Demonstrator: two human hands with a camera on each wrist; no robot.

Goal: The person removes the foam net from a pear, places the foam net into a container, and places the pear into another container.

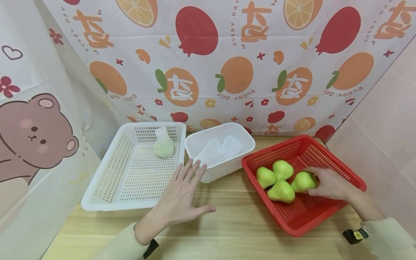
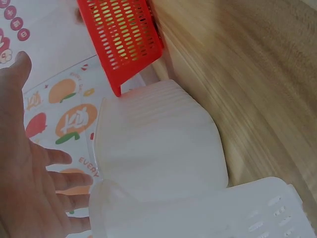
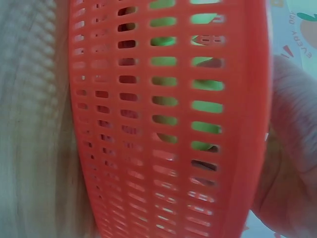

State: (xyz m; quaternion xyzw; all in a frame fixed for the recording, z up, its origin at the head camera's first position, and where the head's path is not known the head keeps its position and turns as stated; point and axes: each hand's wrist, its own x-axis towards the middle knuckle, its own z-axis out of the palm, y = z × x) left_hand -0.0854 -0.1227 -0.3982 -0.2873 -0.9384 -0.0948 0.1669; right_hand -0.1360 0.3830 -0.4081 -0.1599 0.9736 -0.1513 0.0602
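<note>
In the head view, several green pears lie grouped in the left part of a red basket [image 1: 328, 220]. My right hand [image 1: 329, 183] reaches into that basket and grips the rightmost pear [image 1: 303, 182], fingers over its far side and thumb at the near side. The basket wall mostly hides this grip in the right wrist view. My left hand [image 1: 182, 196] hovers with fingers spread and nothing in it, near the front of a white tub [image 1: 224, 169]. White foam net sleeves [image 1: 217, 148] lie inside the tub.
At the left stands a white slotted basket [image 1: 107, 206] with a foam-netted fruit [image 1: 164, 144] at its back right. All three containers sit on a wooden table [image 1: 227, 227]. A fruit-print cloth [image 1: 208, 72] hangs behind them, and a bear-print cloth [image 1: 35, 130] at the left.
</note>
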